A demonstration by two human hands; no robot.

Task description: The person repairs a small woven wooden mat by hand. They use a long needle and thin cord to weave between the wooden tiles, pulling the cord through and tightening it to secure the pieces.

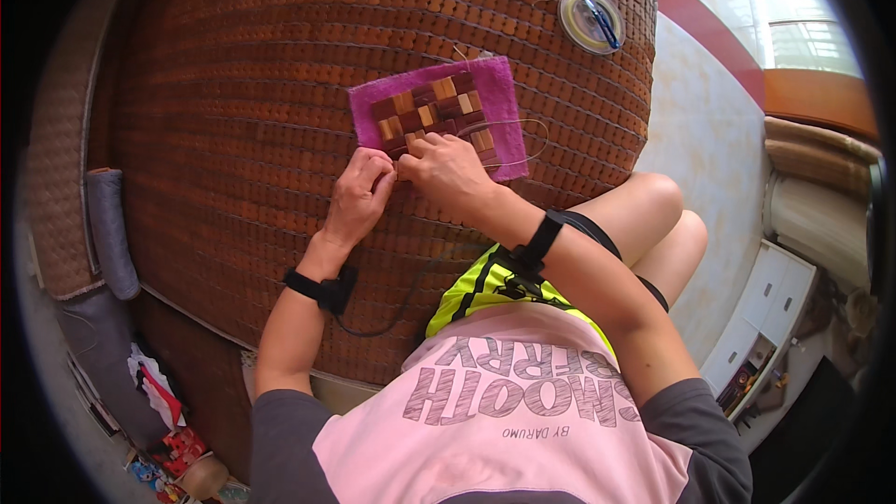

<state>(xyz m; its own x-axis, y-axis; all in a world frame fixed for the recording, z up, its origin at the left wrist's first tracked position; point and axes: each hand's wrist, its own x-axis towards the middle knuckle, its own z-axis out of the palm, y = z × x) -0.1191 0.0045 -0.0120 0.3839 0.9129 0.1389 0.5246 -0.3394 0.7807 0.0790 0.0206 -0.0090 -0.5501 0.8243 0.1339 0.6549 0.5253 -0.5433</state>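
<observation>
In close: the fingers of the left hand [357, 191] and right hand [446, 170] curl together, their grip hidden, at the lower edge of a dark-and-pale checkered wooden-tile panel [427, 116] on purple fabric [510, 110]. Several rows look joined; that edge seems unfinished, thin pale cord [547, 137] looping loose. Beneath, brown tiled matting [233, 131].

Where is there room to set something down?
The brown mat left of the pink cloth is bare, as is the patch between cloth and round container. Crowded: the cloth's near edge, with left hand, right hand and wooden tiles; cord loops past its right edge.
</observation>
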